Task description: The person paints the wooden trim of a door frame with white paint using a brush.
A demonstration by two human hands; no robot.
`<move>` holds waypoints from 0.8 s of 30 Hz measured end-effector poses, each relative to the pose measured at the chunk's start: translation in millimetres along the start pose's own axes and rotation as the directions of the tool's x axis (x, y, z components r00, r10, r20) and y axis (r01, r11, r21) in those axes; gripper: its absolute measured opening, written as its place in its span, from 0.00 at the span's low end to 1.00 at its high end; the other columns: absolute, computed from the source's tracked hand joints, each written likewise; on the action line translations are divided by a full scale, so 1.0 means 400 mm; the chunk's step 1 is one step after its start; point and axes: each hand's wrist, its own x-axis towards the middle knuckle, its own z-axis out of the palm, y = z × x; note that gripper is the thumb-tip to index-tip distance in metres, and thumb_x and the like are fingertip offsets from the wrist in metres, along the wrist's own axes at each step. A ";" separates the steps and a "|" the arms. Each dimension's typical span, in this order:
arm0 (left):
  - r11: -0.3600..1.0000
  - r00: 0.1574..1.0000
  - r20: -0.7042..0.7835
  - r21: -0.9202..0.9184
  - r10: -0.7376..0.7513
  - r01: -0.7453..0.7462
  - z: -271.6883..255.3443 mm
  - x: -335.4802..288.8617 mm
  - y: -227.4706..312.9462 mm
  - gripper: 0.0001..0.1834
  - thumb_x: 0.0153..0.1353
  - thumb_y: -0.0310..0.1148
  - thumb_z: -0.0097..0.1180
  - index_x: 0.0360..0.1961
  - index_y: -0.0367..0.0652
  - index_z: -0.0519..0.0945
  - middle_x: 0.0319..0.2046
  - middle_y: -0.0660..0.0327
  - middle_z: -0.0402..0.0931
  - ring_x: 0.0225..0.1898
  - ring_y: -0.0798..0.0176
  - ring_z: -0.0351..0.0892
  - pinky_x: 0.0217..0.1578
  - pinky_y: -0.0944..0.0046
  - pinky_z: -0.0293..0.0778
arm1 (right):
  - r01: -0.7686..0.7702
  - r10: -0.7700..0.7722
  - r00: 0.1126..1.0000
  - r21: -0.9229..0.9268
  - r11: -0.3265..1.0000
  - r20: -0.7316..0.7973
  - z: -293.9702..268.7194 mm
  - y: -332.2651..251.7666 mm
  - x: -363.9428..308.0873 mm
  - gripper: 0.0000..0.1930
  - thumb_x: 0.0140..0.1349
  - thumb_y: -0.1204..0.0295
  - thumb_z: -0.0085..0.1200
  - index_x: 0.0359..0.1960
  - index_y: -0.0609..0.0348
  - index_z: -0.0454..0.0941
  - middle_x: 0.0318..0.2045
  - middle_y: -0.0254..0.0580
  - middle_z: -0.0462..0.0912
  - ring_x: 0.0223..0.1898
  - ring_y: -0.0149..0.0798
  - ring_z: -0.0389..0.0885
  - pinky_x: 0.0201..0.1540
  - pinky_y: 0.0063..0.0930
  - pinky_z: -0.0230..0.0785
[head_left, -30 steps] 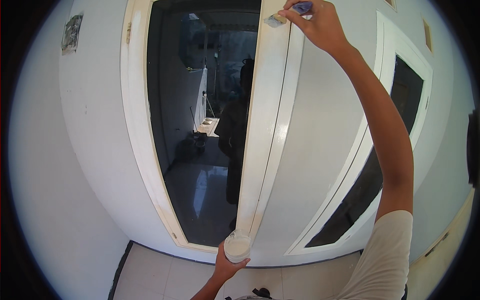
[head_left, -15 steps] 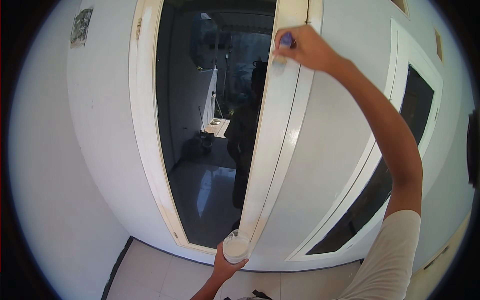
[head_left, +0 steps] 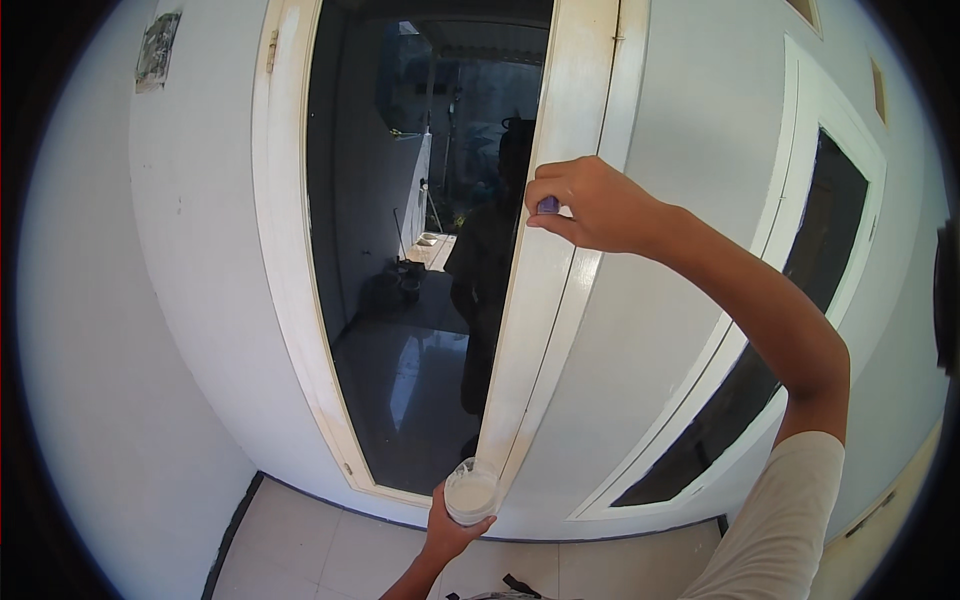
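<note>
My right hand (head_left: 600, 205) is closed round a paintbrush (head_left: 548, 206), of which only a bit of purple handle shows; the bristles are hidden behind the fingers. It is up against the right-hand stile of a white-painted door (head_left: 578, 90) with a tall dark glass panel (head_left: 400, 290). Low down, in front of the door's bottom corner, my left hand (head_left: 446, 532) grips a see-through plastic cup (head_left: 472, 494) holding off-white paint. Wet-looking, glossy white shows on the stile beside my right hand, while the lower frame looks more cream.
Right of the door, a white-framed window (head_left: 735, 425) is set in the grey wall (head_left: 690, 130). Another pale wall (head_left: 90, 330) closes in on the left. Underfoot is a tiled floor (head_left: 290, 535) with a dark skirting. A metal hinge (head_left: 271, 52) sits on the door's left edge.
My right hand has come down along the door's stile with the paintbrush, from near the top to about a third of the way down. My left hand and the cup have barely moved.
</note>
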 end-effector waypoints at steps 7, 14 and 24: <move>1.000 0.999 0.031 -0.018 -0.007 0.008 0.005 -0.005 0.003 0.52 0.43 0.35 0.81 0.65 0.34 0.59 0.56 0.47 0.72 0.59 0.54 0.74 0.60 0.56 0.70 | -0.164 0.005 0.878 -0.291 0.943 -0.478 -0.253 0.231 0.130 0.05 0.59 0.74 0.66 0.33 0.57 0.81 0.32 0.39 0.83 0.35 0.39 0.83 0.38 0.29 0.76; 1.000 0.999 0.033 -0.009 0.007 -0.006 -0.006 -0.020 0.008 0.52 0.43 0.31 0.81 0.65 0.36 0.58 0.57 0.50 0.71 0.61 0.56 0.73 0.62 0.56 0.69 | 0.091 -0.284 0.925 -0.580 0.810 -0.251 -0.081 0.157 0.011 0.06 0.55 0.79 0.64 0.32 0.57 0.81 0.29 0.38 0.78 0.35 0.40 0.81 0.38 0.33 0.78; 1.000 1.000 0.030 -0.017 -0.002 0.003 -0.013 -0.037 0.025 0.51 0.43 0.35 0.81 0.64 0.34 0.60 0.56 0.48 0.72 0.59 0.55 0.74 0.60 0.56 0.71 | -0.379 0.380 0.918 0.031 0.925 -0.110 -0.103 0.133 0.030 0.10 0.62 0.65 0.68 0.32 0.58 0.84 0.28 0.39 0.83 0.29 0.32 0.78 0.35 0.25 0.74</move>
